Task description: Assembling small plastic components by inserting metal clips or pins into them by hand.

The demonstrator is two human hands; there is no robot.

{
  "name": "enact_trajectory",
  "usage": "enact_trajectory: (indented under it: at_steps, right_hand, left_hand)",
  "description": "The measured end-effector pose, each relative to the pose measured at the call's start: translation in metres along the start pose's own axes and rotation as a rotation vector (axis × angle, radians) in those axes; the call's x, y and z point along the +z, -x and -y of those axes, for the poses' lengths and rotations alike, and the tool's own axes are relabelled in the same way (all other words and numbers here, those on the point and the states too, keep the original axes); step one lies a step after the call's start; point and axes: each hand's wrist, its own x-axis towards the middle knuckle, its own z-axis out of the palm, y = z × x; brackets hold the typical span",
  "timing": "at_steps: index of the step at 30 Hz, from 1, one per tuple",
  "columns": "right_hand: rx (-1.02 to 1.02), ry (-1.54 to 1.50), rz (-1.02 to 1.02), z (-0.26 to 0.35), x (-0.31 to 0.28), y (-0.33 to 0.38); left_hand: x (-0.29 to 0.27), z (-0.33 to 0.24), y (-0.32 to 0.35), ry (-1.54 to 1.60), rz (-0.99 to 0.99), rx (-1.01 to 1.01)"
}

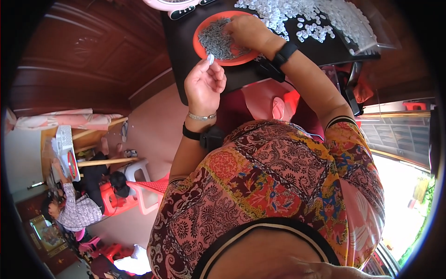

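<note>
My left hand [204,88] is raised at the near rim of a round orange plate [197,50]. Its thumb and fingertip pinch a small whitish oval plastic piece [210,59]. Heaped on the plate are many thin grey screw-like metal pieces [214,39], too small to name surely. Over the plate's right part, my right hand [248,31] reaches in with its fingers bent together among the grey pieces. Whatever those fingertips hold is too small to make out. To the right, loose whitish plastic pieces [316,32] like the one in my left hand lie spread on the black table [181,69].
A clear plastic bag [367,39] of whitish pieces lies at the table's right. A pink-and-white object [174,7] stands at the far edge. A pink-red chair [144,197] is on the left floor, near another person [81,211] at a wooden-legged table.
</note>
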Motion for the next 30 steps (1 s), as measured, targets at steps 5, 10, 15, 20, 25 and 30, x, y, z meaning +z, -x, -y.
enact_trajectory:
  at_steps: [5,10,15,20,25,30]
  right_hand:
    - [0.049,-0.118,-0.224,0.003,-0.016,0.006]
    - [0.019,-0.661,-0.296,0.025,-0.053,0.027]
    - [-0.039,-0.946,-0.245,0.049,-0.074,0.052]
    - [-0.120,-0.643,-0.360,0.057,-0.078,0.060]
    - [-0.129,-0.572,-0.387,0.059,-0.078,0.063]
    - [-0.121,-0.521,-0.390,0.060,-0.077,0.064]
  left_hand:
    - [0.005,-0.006,-0.004,0.029,0.013,-0.024]
    - [0.007,-0.007,-0.009,0.030,0.020,-0.037]
    - [0.007,-0.004,-0.013,0.013,0.018,-0.009]
    - [0.013,-0.001,-0.014,0.003,-0.029,0.002]
    - [0.012,0.002,-0.011,-0.051,-0.063,0.050]
    - [0.011,0.002,-0.011,-0.071,-0.059,0.067]
